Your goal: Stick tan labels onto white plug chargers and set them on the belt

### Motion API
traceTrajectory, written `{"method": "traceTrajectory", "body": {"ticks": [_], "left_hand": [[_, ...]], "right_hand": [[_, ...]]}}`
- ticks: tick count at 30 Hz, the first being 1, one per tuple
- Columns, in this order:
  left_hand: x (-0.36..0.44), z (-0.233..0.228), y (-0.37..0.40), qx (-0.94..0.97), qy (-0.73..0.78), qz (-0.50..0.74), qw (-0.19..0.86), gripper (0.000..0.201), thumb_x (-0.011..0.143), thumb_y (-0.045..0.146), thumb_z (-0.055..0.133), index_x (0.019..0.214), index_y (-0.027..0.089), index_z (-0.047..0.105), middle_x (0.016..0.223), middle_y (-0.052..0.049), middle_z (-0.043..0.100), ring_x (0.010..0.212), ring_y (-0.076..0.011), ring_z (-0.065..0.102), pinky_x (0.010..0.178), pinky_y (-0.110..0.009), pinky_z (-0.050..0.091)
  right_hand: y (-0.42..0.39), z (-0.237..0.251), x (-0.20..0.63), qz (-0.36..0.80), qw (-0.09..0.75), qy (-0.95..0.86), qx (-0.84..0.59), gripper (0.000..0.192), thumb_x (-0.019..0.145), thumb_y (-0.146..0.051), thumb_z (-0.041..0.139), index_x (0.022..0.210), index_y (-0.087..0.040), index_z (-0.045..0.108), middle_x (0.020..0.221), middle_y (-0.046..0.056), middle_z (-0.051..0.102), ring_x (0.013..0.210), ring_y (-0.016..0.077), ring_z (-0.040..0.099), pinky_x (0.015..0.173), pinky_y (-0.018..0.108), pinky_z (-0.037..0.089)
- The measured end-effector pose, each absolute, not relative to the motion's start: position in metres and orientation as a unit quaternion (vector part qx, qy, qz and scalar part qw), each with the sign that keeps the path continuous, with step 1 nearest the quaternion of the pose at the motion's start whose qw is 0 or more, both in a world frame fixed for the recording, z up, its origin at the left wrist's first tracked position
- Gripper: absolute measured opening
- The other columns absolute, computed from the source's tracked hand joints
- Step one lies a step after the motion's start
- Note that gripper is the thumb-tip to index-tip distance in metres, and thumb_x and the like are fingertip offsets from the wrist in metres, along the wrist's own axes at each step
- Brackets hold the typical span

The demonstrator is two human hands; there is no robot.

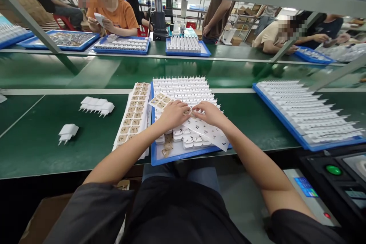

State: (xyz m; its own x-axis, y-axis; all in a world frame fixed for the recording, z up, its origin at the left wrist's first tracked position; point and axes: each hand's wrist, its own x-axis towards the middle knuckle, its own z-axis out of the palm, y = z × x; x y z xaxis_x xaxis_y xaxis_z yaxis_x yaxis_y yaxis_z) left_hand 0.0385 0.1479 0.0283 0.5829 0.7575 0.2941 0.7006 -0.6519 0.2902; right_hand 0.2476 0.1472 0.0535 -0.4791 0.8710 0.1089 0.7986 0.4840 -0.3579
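Note:
My left hand (176, 113) and my right hand (210, 113) are close together over a blue tray (183, 157) of white plug adapters (178, 84) standing in rows with pins up. A sticker sheet (210, 131) slants beneath both hands. Its upper left end carries brown stickers; its lower right part is mostly bare white. My left fingers are closed on the sheet's middle. At my right hand, thumb and forefinger are bent together beside a small brown sticker; what they pinch is too small to make out. Brown scraps (167, 148) lie in the tray's near left corner.
Left of the tray lies a stack of sticker sheets (133, 114). Farther left are loose plug adapters (96, 105) and more adapters (68, 131). Another full tray (307, 144) stands at right, above a machine with a green button (333, 169). People work across the bench.

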Motion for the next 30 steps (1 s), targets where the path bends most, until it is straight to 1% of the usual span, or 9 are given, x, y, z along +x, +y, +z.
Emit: {"method": "traceTrajectory", "body": {"ticks": [5,9,12,16,19,24,28,30], "left_hand": [[0.035,0.022,0.144,0.882,0.424,0.19,0.071,0.034,0.097,0.038,0.057,0.123,0.021,0.07,0.135,-0.009,0.069,0.126,-0.0305,0.06,0.11,-0.048,0.045],[0.033,0.022,0.144,0.884,0.427,0.179,0.069,0.035,0.099,0.04,0.053,0.124,0.021,0.07,0.136,-0.008,0.068,0.128,-0.029,0.06,0.112,-0.046,0.044],[0.033,0.023,0.143,0.885,0.427,0.176,0.064,0.037,0.101,0.04,0.049,0.128,0.021,0.068,0.139,-0.009,0.067,0.129,-0.0294,0.059,0.111,-0.047,0.045],[0.034,0.026,0.139,0.892,0.411,0.171,0.075,0.04,0.104,0.04,0.044,0.132,0.021,0.065,0.14,-0.008,0.066,0.131,-0.0288,0.058,0.111,-0.047,0.044],[0.035,0.028,0.137,0.895,0.405,0.17,0.078,0.04,0.104,0.041,0.045,0.132,0.021,0.065,0.141,-0.008,0.065,0.131,-0.0298,0.057,0.111,-0.048,0.044],[0.033,0.025,0.139,0.895,0.398,0.182,0.081,0.036,0.1,0.039,0.053,0.129,0.022,0.066,0.142,-0.008,0.064,0.13,-0.0309,0.058,0.11,-0.05,0.044],[0.033,0.024,0.141,0.89,0.395,0.207,0.093,0.03,0.095,0.031,0.06,0.123,0.023,0.068,0.137,-0.007,0.067,0.124,-0.028,0.062,0.107,-0.045,0.046],[0.035,0.026,0.141,0.897,0.378,0.222,0.065,0.033,0.093,0.026,0.062,0.125,0.022,0.066,0.136,-0.008,0.068,0.123,-0.0279,0.062,0.105,-0.044,0.047]], "right_hand": [[0.149,0.042,0.248,0.114,0.156,-0.861,-0.47,0.015,0.09,-0.021,0.069,0.104,-0.018,0.076,0.097,0.008,0.074,0.095,0.024,0.066,0.085,0.035,0.047],[0.151,0.039,0.245,0.097,0.181,-0.865,-0.458,0.01,0.091,-0.019,0.067,0.096,-0.019,0.075,0.092,0.007,0.074,0.089,0.0241,0.065,0.08,0.035,0.045],[0.15,0.042,0.245,0.074,0.192,-0.872,-0.445,0.011,0.092,-0.016,0.064,0.09,-0.019,0.074,0.091,0.008,0.074,0.088,0.0254,0.064,0.079,0.036,0.044],[0.14,0.048,0.254,0.077,0.268,-0.877,-0.391,0.012,0.096,-0.021,0.06,0.092,-0.021,0.071,0.096,0.008,0.074,0.092,0.0247,0.065,0.082,0.036,0.046],[0.13,0.049,0.263,0.095,0.305,-0.867,-0.383,0.011,0.097,-0.023,0.06,0.093,-0.022,0.07,0.094,0.007,0.074,0.091,0.0237,0.066,0.083,0.036,0.048],[0.123,0.044,0.269,0.129,0.288,-0.851,-0.419,0.012,0.096,-0.024,0.06,0.091,-0.022,0.07,0.09,0.006,0.075,0.083,0.0221,0.068,0.079,0.034,0.049],[0.125,0.043,0.266,0.162,0.27,-0.828,-0.464,0.012,0.096,-0.024,0.056,0.094,-0.022,0.068,0.09,0.005,0.075,0.081,0.0213,0.068,0.076,0.032,0.05],[0.127,0.042,0.264,0.172,0.258,-0.819,-0.482,0.012,0.096,-0.024,0.055,0.095,-0.023,0.067,0.089,0.004,0.076,0.08,0.0214,0.069,0.075,0.032,0.05]]}}
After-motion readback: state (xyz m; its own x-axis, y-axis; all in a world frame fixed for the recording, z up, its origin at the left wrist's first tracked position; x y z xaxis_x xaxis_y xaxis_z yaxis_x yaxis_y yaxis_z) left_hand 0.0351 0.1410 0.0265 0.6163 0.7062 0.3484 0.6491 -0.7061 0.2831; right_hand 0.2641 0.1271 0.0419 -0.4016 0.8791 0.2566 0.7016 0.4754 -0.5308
